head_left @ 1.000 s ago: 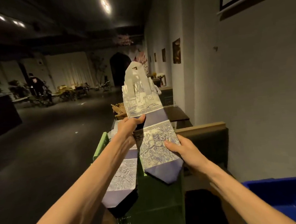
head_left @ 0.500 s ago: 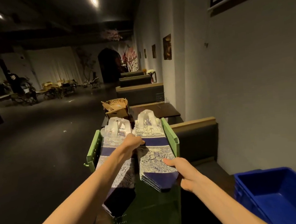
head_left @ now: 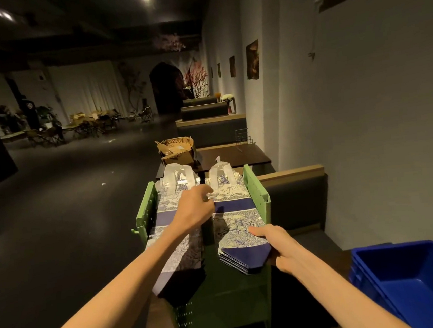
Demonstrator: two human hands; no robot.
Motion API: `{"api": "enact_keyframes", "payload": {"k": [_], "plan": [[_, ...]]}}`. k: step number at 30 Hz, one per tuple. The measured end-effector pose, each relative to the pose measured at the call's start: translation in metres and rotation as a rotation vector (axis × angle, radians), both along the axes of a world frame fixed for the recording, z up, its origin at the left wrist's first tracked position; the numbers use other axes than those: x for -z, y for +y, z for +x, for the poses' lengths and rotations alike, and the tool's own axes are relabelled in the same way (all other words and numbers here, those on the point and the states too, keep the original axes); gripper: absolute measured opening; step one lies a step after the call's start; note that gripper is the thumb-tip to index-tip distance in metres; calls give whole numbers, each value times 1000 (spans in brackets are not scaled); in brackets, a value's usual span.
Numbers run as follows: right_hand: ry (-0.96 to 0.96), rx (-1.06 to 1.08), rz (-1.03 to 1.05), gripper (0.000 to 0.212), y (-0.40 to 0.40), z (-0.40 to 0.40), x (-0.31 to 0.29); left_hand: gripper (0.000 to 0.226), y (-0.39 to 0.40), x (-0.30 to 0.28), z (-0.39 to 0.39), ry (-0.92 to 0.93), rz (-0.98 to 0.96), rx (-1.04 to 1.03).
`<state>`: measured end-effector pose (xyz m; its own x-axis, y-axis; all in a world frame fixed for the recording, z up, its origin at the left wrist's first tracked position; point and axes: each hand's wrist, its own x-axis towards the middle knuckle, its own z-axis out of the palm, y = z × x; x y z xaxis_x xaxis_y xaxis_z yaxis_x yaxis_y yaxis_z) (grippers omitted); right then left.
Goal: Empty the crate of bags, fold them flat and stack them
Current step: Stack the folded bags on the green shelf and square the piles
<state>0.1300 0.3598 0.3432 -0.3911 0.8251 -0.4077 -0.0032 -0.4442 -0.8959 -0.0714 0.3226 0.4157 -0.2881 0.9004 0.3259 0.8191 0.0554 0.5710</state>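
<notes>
Blue-and-white printed paper is what both of our hands meet. Our right hand grasps the near pointed end of the right stack of folded bags, the thumb lying on top of the pattern and the fingers curled under the dark blue tip. Our left hand reaches further away, to the gap between the two stacks; its fingers bend downward at the inner edge of the right stack, but we cannot tell whether they pinch a bag or only touch it. The left stack of folded bags lies just beside the right one, partly hidden under our left forearm, its near end falling into shadow. Both stacks lie lengthwise, with their pale handles at the far end and their dark blue points toward us.

The stacks rest on top of a green cart with perforated side panels that rise on the left and the right of the bags. To the near right stands a blue crate, its open inside in view, well apart from the stacks. Beyond the cart sits a torn cardboard box at the left edge of a dark wooden worktop. A row of dark padded benches runs along the grey wall on the right, toward the far end of the dim hall.
</notes>
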Motion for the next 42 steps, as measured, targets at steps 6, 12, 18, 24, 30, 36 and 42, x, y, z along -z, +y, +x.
{"api": "enact_keyframes", "payload": {"k": [6, 12, 18, 24, 30, 36, 42], "plan": [[-43, 21, 3, 26, 5, 1, 7, 74, -11, 39, -32, 281, -477, -117], [-96, 68, 32, 50, 0, 2, 17, 64, -11, 44, -24, 267, -430, -165], [-114, 59, 33, 79, -17, 5, 10, 70, -16, 42, -23, 324, -351, -197], [-200, 94, 140, 74, -31, 15, 8, 67, -37, 30, -12, 337, -248, -173], [-422, 1, 368, 84, -36, 26, -5, 20, -67, 8, 22, 241, 142, 92], [-436, 37, 427, 48, -46, 34, -18, 23, -104, -3, 68, -25, -90, 185], [-397, 73, 334, 27, -49, 48, -5, 20, -131, 19, 85, -213, -204, 210]]}}
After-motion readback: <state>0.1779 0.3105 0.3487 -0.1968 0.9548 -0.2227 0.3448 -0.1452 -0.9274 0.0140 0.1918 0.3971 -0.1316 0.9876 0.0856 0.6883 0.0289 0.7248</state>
